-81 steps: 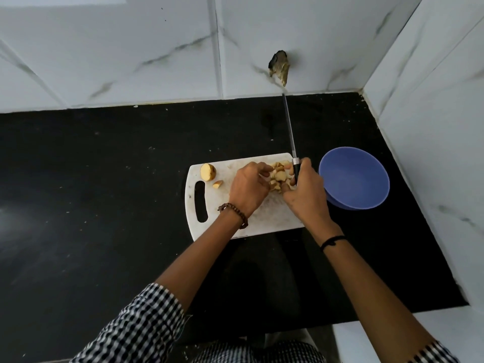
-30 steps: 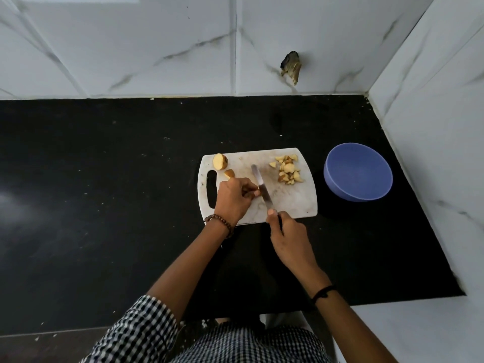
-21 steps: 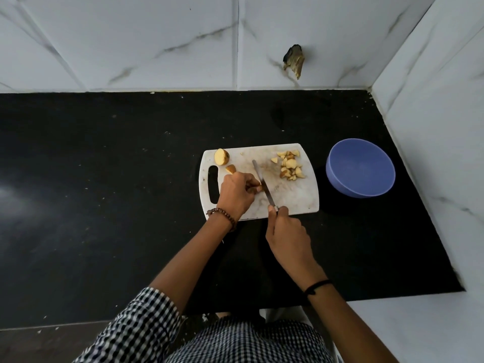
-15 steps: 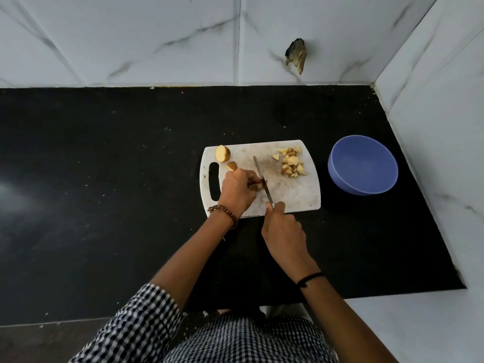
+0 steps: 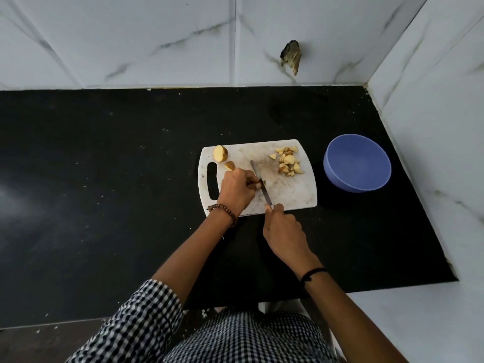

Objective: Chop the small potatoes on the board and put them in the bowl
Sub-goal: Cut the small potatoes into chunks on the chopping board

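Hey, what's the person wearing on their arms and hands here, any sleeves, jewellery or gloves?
No gloves on either side. The left hand has a brown beaded bracelet at its wrist, with a black-and-white checked sleeve ending near the elbow. The right hand has a thin black band round its wrist; no sleeve shows on that arm.
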`<action>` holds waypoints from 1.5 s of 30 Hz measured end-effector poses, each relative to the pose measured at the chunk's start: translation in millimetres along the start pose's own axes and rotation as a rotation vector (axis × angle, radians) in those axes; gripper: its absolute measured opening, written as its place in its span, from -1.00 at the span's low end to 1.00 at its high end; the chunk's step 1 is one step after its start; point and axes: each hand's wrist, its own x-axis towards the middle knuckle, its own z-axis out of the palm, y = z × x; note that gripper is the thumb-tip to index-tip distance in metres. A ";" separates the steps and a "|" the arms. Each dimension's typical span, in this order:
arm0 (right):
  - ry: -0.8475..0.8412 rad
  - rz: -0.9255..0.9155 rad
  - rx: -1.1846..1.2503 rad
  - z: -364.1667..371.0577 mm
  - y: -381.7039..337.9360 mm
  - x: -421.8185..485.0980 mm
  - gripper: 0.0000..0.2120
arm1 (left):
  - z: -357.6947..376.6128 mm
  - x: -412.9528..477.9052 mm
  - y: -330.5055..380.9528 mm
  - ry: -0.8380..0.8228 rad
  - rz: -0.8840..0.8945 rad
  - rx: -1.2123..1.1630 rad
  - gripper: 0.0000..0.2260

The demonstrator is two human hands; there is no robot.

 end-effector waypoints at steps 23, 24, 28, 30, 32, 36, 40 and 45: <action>0.002 -0.039 0.231 -24.7 40.6 -27.9 -0.61 | 3.3 -4.9 -3.7 0.001 0.091 0.053 -0.82; 0.008 -0.040 0.258 -26.6 40.8 -26.4 -0.60 | 3.6 -5.3 -3.0 0.001 0.095 0.068 -0.80; 0.023 -0.052 0.322 -32.4 39.9 -20.1 -0.59 | 3.3 -2.5 1.9 -0.004 0.130 0.125 -0.70; 0.036 -0.057 0.342 -34.0 39.4 -16.6 -0.57 | 3.0 0.9 5.9 -0.013 0.153 0.158 -0.72; 0.048 -0.066 0.345 -34.2 38.9 -12.5 -0.56 | 3.2 4.2 9.0 -0.026 0.169 0.209 -0.76; 0.042 -0.068 0.365 -32.6 40.0 -5.4 -0.55 | 5.0 7.1 13.6 -0.046 0.217 0.326 -0.81; 0.037 -0.055 0.395 -30.8 43.7 -1.0 -0.54 | 6.8 10.8 15.9 -0.043 0.255 0.376 -0.84; 0.036 -0.050 0.433 -25.9 49.2 1.5 -0.53 | 11.1 11.9 17.1 -0.024 0.221 0.268 -0.87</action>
